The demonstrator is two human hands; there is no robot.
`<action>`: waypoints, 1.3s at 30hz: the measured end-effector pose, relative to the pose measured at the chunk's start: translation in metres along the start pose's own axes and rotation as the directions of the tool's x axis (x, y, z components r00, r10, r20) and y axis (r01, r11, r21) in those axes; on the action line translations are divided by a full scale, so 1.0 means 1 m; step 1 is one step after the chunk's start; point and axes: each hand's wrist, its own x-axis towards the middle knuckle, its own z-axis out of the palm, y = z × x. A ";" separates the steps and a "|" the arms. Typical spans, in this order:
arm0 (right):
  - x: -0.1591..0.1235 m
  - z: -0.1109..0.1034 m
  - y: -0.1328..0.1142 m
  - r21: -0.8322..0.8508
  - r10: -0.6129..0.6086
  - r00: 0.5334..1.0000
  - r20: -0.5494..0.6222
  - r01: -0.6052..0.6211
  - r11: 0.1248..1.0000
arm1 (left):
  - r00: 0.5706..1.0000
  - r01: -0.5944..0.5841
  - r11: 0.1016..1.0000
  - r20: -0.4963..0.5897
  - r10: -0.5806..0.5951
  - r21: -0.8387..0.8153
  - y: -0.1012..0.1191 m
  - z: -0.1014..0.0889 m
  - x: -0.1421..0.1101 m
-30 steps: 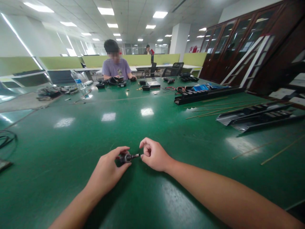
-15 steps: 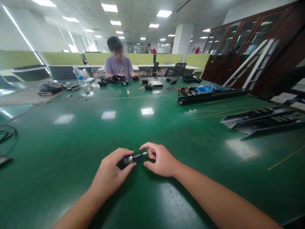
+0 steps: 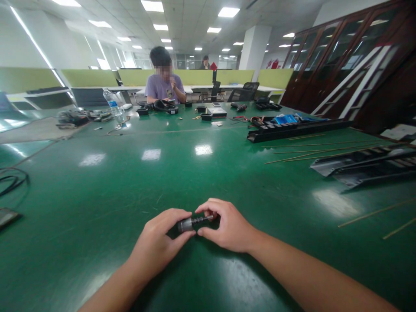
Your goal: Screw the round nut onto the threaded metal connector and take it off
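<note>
My left hand (image 3: pixel 160 237) grips a small dark-grey cylindrical part with a thin stepped shaft (image 3: pixel 186 224) between thumb and fingers. The part lies level just above the green table (image 3: pixel 136 177), its shaft pointing right and slightly up. Around the shaft's bright end curls my right hand (image 3: pixel 229 226), thumb and forefinger apart. Whether its other fingers touch the tip is hard to make out. The cylinder's left end is partly hidden by my left hand.
Black metal channels (image 3: pixel 373 169) and thin brass-coloured rods (image 3: pixel 302 157) lie to the right. Farther back is a black channel with blue material (image 3: pixel 292 125). A water bottle (image 3: pixel 113 106) stands at back left. Across the table sits a person in a purple shirt (image 3: pixel 159 89).
Both hands and the part have shifted slightly right and down in view. My right fingers now curl closer around the shaft's end. The person opposite has raised a hand towards the face.
</note>
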 end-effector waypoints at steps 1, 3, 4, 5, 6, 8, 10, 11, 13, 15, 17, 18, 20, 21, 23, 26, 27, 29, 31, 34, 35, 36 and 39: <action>0.000 0.000 -0.001 0.005 -0.023 1.000 0.000 0.023 1.000 | 1.000 -0.003 1.000 0.006 0.003 -0.006 0.000 0.000 0.000; 0.000 -0.001 -0.002 0.008 -0.063 0.998 -0.003 0.063 0.998 | 1.000 -0.008 1.000 0.028 0.009 -0.024 0.001 0.001 -0.001; 0.000 -0.001 -0.002 0.006 -0.078 0.997 -0.006 0.078 0.997 | 0.999 -0.013 0.999 0.037 0.014 -0.037 0.000 0.002 -0.001; 0.000 -0.001 -0.002 0.000 -0.089 0.996 -0.009 0.089 0.996 | 0.999 -0.021 0.999 0.042 0.023 -0.050 0.000 0.003 -0.002; 0.000 -0.001 -0.001 -0.007 -0.097 0.995 -0.012 0.097 0.995 | 0.999 -0.028 0.998 0.042 0.031 -0.062 -0.001 0.003 -0.002; 0.000 -0.001 0.000 -0.019 -0.107 0.994 -0.013 0.107 0.994 | 0.999 -0.039 0.997 0.028 0.041 -0.072 -0.003 0.004 -0.003; -0.001 -0.002 0.000 -0.021 -0.114 0.993 -0.010 0.113 0.993 | 0.999 -0.042 0.997 0.011 0.043 -0.069 -0.003 0.004 -0.002; -0.001 -0.002 -0.001 -0.020 -0.117 0.993 -0.009 0.117 0.993 | 0.999 -0.045 0.997 0.004 0.045 -0.068 -0.003 0.004 -0.002; -0.002 -0.002 -0.002 -0.018 -0.128 0.992 -0.007 0.128 0.992 | 0.999 -0.054 0.996 -0.006 0.054 -0.072 -0.002 0.003 -0.001; -0.002 -0.001 -0.003 -0.019 -0.137 0.991 -0.009 0.137 0.990 | 0.998 -0.061 0.995 -0.010 0.060 -0.080 -0.001 0.002 -0.001; -0.003 0.000 -0.003 -0.013 -0.142 0.990 -0.009 0.142 0.990 | 0.998 -0.061 0.995 -0.006 0.061 -0.082 0.000 0.002 -0.002; -0.003 0.000 -0.003 -0.009 -0.143 0.990 -0.010 0.143 0.990 | 0.998 -0.060 0.995 -0.002 0.060 -0.084 0.000 0.003 -0.002; -0.003 0.001 -0.004 0.002 -0.142 0.990 -0.012 0.142 0.990 | 0.998 -0.059 0.994 0.008 0.060 -0.087 -0.001 0.003 -0.003; -0.003 0.002 -0.004 0.008 -0.139 0.990 -0.013 0.139 0.990 | 0.998 -0.060 0.994 0.010 0.062 -0.090 -0.002 0.004 -0.003; -0.004 0.002 -0.004 0.018 -0.128 0.992 -0.014 0.128 0.992 | 0.998 -0.068 0.994 -0.001 0.068 -0.090 -0.002 0.005 -0.003; -0.003 0.003 -0.004 0.030 -0.111 0.994 -0.015 0.111 0.993 | 0.997 -0.072 0.994 -0.029 0.070 -0.077 -0.001 0.006 -0.003; -0.003 0.003 -0.004 0.034 -0.107 0.994 -0.016 0.107 0.994 | 0.997 -0.072 0.995 -0.035 0.069 -0.072 0.000 0.006 -0.002; -0.003 0.003 -0.004 0.040 -0.100 0.995 -0.021 0.101 0.994 | 0.997 -0.068 0.996 -0.038 0.066 -0.064 0.001 0.006 -0.002; -0.002 0.003 -0.004 0.042 -0.091 0.995 -0.030 0.093 0.995 | 0.997 -0.069 0.996 -0.043 0.067 -0.061 0.002 0.006 -0.002; -0.002 0.003 -0.004 0.046 -0.071 0.997 -0.029 0.072 0.996 | 0.996 -0.072 0.996 -0.049 0.069 -0.058 0.003 0.006 -0.002; -0.002 0.003 -0.004 0.047 -0.065 0.998 -0.026 0.067 0.997 | 0.997 -0.070 0.996 -0.048 0.068 -0.056 0.002 0.006 -0.002; -0.002 0.002 -0.004 0.047 -0.062 0.998 -0.023 0.063 0.997 | 0.997 -0.068 0.996 -0.045 0.066 -0.053 0.002 0.006 -0.002; -0.002 0.002 -0.005 0.048 -0.056 0.998 -0.016 0.056 0.997 | 0.997 -0.067 0.997 -0.035 0.066 -0.047 0.003 0.006 -0.002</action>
